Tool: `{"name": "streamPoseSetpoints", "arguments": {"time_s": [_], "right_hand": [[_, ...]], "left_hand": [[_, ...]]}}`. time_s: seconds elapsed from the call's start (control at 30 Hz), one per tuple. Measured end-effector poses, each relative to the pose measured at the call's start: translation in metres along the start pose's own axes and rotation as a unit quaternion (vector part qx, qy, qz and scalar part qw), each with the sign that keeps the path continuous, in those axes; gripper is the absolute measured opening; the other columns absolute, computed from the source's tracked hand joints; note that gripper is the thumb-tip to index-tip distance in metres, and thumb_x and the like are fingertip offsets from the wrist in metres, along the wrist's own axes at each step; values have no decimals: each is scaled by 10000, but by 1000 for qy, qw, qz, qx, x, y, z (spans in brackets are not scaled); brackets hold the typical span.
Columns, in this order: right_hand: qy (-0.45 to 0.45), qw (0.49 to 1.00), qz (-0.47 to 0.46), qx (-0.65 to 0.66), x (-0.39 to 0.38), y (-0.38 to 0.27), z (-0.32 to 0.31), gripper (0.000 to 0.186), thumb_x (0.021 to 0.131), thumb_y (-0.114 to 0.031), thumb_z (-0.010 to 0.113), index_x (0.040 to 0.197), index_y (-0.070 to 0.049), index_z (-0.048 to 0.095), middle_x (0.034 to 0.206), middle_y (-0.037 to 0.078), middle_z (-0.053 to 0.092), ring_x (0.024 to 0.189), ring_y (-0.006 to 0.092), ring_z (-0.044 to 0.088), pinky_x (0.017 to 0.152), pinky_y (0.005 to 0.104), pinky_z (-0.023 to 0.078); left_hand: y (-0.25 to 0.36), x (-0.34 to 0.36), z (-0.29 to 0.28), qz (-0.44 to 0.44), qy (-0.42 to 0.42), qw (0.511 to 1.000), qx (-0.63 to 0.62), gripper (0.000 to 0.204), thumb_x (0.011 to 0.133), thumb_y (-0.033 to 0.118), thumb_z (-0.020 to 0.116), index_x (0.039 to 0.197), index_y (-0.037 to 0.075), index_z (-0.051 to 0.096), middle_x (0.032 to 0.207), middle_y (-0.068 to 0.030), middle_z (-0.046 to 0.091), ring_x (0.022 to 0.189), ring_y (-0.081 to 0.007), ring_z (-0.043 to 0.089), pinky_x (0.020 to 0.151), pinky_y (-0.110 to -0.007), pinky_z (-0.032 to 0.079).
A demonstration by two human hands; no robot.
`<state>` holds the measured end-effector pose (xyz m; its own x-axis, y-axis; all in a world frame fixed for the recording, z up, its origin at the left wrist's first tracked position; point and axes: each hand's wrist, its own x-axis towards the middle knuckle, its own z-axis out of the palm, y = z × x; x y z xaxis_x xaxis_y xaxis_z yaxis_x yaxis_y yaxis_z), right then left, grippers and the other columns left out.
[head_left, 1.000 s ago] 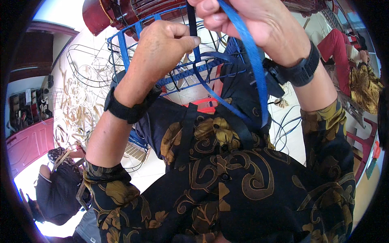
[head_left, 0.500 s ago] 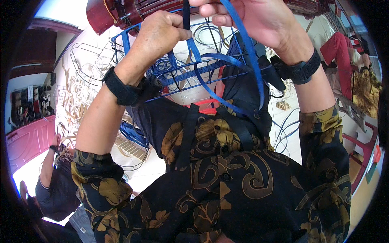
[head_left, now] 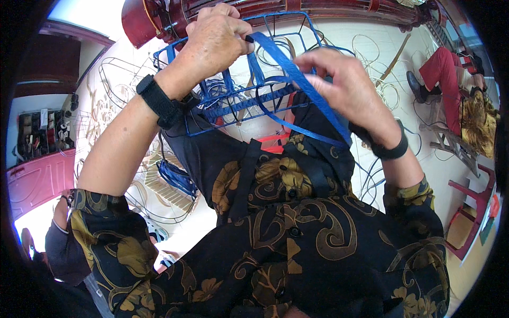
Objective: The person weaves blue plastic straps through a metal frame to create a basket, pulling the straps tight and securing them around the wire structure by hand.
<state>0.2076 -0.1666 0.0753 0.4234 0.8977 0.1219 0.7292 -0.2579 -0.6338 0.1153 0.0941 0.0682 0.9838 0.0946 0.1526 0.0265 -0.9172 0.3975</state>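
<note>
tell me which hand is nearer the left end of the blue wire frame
Left: the left hand is just right of the frame's left end; the right hand is farther away, toward its right side.

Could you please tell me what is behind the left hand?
Around the left hand, parts of the blue frame and dark red furniture show behind it. Whatever lies directly behind the hand is covered.

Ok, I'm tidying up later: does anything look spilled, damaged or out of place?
Nothing looks clearly spilled or damaged. Pale strands lie loosely tangled on the floor, left of the blue frame; untidy, though perhaps just working material.
</note>
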Motion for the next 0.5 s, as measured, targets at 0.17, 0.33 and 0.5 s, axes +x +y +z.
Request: {"name": "streamPoseSetpoints", "arguments": {"time_s": [0.17,0.33,0.5], "right_hand": [[97,985,-69,-125,-20,2,18,220,830,-177,765,1025,-84,725,956,77,675,945,298,639,803,413,544],[141,987,-59,-46,-18,6,18,72,881,-122,717,934,-74,725,870,86,683,835,286,660,731,393,535],[228,951,116,172,-28,10,-17,123,977,-175,670,980,-78,745,766,-31,673,645,34,560,550,220,436]], "left_hand": [[-10,14,-8,-92,-95,979,-155,32,860,50,733,840,75,733,1047,-24,659,968,-138,611,766,-283,494],[-21,29,-10,-131,-107,957,-235,76,895,68,690,840,78,741,717,47,623,677,-59,542,608,-240,425],[-21,32,-9,-151,-105,956,-228,88,905,106,688,834,81,735,706,45,618,669,-56,540,595,-249,429]]}}
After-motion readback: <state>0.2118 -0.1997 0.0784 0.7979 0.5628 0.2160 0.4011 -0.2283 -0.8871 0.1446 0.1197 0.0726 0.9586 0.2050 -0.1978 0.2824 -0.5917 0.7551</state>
